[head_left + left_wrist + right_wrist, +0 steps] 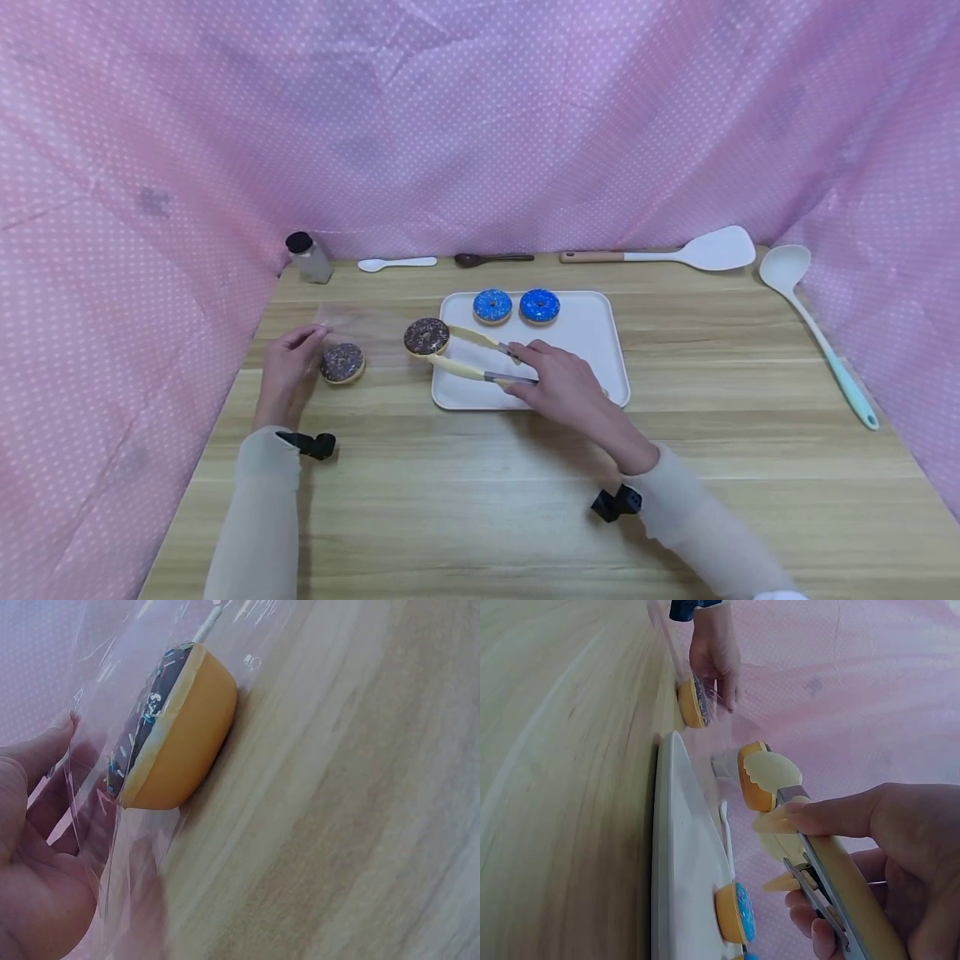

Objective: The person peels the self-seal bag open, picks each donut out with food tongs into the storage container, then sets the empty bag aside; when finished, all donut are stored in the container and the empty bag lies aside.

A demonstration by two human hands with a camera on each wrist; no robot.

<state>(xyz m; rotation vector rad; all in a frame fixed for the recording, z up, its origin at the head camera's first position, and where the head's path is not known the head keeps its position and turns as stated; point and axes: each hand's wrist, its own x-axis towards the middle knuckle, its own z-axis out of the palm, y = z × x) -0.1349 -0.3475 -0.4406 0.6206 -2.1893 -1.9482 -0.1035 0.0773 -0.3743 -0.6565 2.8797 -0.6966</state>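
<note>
Two sleeves closest — right hand gripping tongs, left hand pinching clear plastic — two brown donuts, two blue ones.

The tongs are pale yellow and silver, the brown donuts pale-sprinkled, the blue donuts white-flecked, the tray white, the curtain pink with white dots.
</note>
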